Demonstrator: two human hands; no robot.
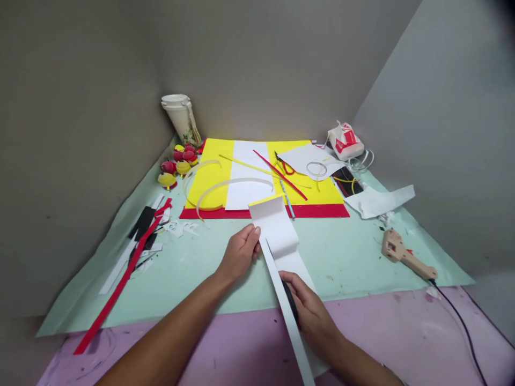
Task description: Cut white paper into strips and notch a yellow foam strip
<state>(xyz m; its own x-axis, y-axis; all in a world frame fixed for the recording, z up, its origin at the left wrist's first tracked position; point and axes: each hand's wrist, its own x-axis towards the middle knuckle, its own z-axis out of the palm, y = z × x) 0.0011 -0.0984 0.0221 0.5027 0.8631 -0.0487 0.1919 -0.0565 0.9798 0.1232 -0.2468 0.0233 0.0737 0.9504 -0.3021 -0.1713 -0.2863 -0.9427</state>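
Observation:
A long sheet of white paper (276, 222) with a yellow far edge is held up in front of me. My left hand (241, 249) pinches its left side, thumb on top. A narrow white strip (286, 303) runs along the sheet's left side toward me, split from it up to near my left fingers. My right hand (308, 305) is closed around the black handle of scissors (289, 300), beside the strip. The blades are mostly hidden behind paper; only a thin tip shows in the slit. The sheet curls in the middle and hangs down behind my right hand.
Yellow, white and red sheets (209, 182) lie behind, bearing strips, a pencil and red-handled scissors (286, 167). A glue gun (408, 254) with a cord rests right. Paper scraps (147, 225) and a red strip (120, 287) lie left, near red-and-yellow balls (183, 166) and a white cup (181, 115).

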